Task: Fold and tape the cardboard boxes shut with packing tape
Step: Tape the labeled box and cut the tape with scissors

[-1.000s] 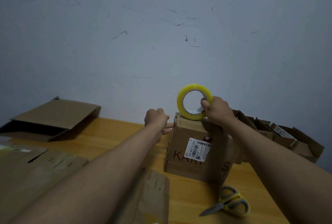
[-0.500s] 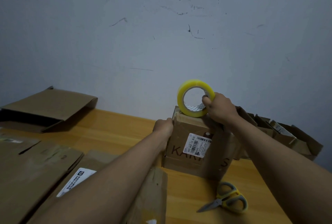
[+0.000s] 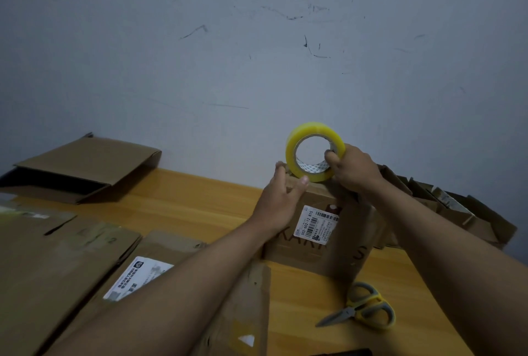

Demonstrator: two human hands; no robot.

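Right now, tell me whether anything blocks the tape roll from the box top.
Nothing visible does: the yellow packing tape roll, gripped by the right hand, sits on the brown cardboard box; the left hand holds its corner.

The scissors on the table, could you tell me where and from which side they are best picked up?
Take the scissors by the yellow-and-grey handle loops at their right end, coming from above. They lie flat on the table, blades pointing left, with bare wood around them.
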